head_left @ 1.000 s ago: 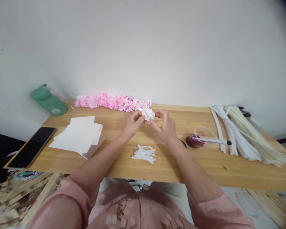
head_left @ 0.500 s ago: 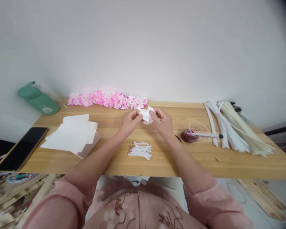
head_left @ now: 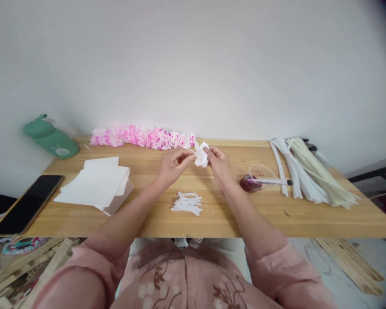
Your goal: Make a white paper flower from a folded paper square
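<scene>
Beneath both hands, a wooden table adjoins a pale wall.

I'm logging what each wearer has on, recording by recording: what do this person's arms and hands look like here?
Both the left hand and right hand are ungloved, with no watch or bracelet visible. The loose, dusty-pink left sleeve and right sleeve leave the forearms bare. They match the shirt, which has brown, branch-like stems and pale blossom shapes.
</scene>
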Demonstrator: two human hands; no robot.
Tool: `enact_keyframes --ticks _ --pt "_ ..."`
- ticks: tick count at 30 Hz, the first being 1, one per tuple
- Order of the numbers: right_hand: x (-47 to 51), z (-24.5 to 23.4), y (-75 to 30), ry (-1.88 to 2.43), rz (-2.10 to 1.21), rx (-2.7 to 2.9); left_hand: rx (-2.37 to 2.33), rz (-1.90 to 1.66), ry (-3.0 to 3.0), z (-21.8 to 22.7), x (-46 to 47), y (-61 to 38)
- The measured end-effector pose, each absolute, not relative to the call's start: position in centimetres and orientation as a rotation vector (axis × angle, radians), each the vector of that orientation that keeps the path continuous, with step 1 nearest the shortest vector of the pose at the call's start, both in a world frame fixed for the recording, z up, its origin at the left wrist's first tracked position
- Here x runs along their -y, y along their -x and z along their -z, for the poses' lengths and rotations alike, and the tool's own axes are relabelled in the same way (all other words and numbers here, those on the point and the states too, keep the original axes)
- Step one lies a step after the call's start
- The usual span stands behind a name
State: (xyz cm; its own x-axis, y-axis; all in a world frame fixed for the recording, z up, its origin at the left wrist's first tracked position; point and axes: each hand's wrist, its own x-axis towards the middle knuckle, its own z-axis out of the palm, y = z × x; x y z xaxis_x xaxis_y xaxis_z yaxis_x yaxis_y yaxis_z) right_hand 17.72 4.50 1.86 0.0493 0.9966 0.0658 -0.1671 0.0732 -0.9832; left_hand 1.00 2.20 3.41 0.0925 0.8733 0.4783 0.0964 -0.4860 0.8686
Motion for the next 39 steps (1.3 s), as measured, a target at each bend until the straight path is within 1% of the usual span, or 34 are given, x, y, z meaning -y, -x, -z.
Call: enact_keyframes --ticks 3,6,11,13,19,27,31,36,39 --pt "-4.4 -1.9 -17.8 1.078 -1.130 1.156 -0.992 -1.435 -1.887 -3.5 -2.0 -1.0" --pt "-4.2 -1.8 -17.8 1.063 -1.041 1.282 -1.011 -1.327 -1.914 -3.3 -2.0 -1.2" --pt "-4.2 -1.3 -17.8 1.030 -1.046 1.346 -1.238 -1.206 -1.940 -2.6 -2.1 -1.7" --pt "-4.4 -1.2 -17.8 1.033 -1.033 1.357 -1.254 -1.221 -1.848 -2.4 -2.3 -1.8" --pt "-4.2 -1.6 -17.7 0.968 -1.071 1.420 -1.097 -1.223 -1.394 -2.0 -3.0 -1.6" --pt "-3.7 -2.0 -17.8 1.011 -1.136 1.268 -1.071 -1.309 -1.253 -2.5 -2.9 -1.3" --pt "-3.7 -2.0 -17.8 1.025 -1.131 1.312 -1.051 -1.308 -1.265 -2.5 -2.9 -1.3" --pt "-3.4 -2.1 -17.4 1.089 -1.020 1.505 -1.012 -1.288 -1.392 -2.3 -2.8 -1.4" --pt "-3.1 -2.1 -17.3 1.125 -0.835 1.638 -0.980 -1.331 -1.398 -2.2 -2.9 -1.6"
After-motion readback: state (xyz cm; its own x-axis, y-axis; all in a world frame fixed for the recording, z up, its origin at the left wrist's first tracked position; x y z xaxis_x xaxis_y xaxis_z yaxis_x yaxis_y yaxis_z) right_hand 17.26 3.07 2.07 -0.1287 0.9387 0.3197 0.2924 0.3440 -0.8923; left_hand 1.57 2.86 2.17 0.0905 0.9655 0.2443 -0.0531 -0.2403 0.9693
